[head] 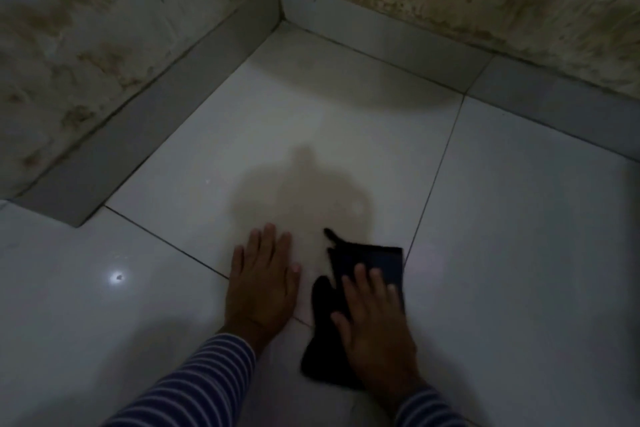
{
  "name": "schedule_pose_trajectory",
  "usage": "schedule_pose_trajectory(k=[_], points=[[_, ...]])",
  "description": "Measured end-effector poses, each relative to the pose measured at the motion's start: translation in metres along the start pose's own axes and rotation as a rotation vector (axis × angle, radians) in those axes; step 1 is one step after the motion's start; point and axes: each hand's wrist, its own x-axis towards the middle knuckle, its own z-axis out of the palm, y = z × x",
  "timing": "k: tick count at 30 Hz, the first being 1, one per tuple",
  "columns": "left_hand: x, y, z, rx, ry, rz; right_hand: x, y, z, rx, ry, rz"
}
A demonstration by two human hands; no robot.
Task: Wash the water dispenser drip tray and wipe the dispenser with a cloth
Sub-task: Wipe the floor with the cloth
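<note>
The floor (519, 253) is pale, glossy tile with thin dark joints (a bright glint (116, 277) shows at lower left). A dark cloth (323, 340) lies rumpled on it at lower centre. Just left of the cloth, a left hand (261, 288) rests flat on the tile.

**Surfaces: corner of a tiled room, dim light**

The floor (502, 253) is showing as large pale tiles, smooth and glossy, and is throwing back a small bright glare spot (116, 277). Thin dark joints (436, 177) are running between the tiles. The skirting (145, 135) is reading as grey tile strip, smooth, duller than the floor. The wall (86, 28) above it is looking rough and matt, its plaster blotched brown and flaking. The cloth (374, 262) is lying dark, soft and matt, giving no shine. The sleeve (207, 381) is showing striped fabric, matt, in dark and pale bands.
</note>
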Motion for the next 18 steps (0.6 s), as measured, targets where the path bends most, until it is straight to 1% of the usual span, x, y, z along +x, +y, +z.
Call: schedule_pose_trajectory(k=[2, 3, 4, 5, 7, 9, 11, 12, 14, 16, 18], points=[[0.002, 0.001, 0.003, 0.033, -0.033, -0.007, 0.022, 0.014, -0.008, -0.003, 0.048, 0.133], [0.002, 0.0, 0.005, 0.038, -0.035, -0.007, 0.038, 0.012, -0.012, 0.015, 0.034, 0.209], [0.003, -0.001, 0.006, 0.037, -0.033, -0.002, 0.053, 0.006, -0.013, 0.023, 0.033, 0.252], [0.003, -0.002, 0.007, 0.027, -0.027, 0.004, 0.065, -0.004, -0.011, 0.025, 0.046, 0.256], [0.002, -0.004, 0.006, -0.03, 0.003, 0.011, 0.075, -0.031, -0.006, 0.041, 0.056, 0.164], [0.0, -0.005, 0.004, -0.101, 0.027, 0.018, 0.057, -0.052, 0.001, 0.038, 0.026, 0.009], [0.0, -0.006, 0.002, -0.095, 0.038, 0.027, 0.024, -0.046, 0.004, -0.004, -0.013, -0.082], [0.0, -0.005, 0.002, -0.067, 0.034, 0.029, 0.007, -0.034, 0.002, -0.014, -0.062, -0.077], [0.001, -0.002, 0.001, -0.006, 0.008, 0.017, -0.017, 0.005, -0.001, -0.033, -0.084, 0.01], [0.001, 0.0, 0.002, 0.03, -0.006, -0.001, -0.018, 0.039, -0.007, -0.045, -0.043, 0.185], [0.002, 0.0, 0.005, 0.064, -0.021, -0.007, 0.001, 0.055, -0.016, -0.021, 0.026, 0.346]])
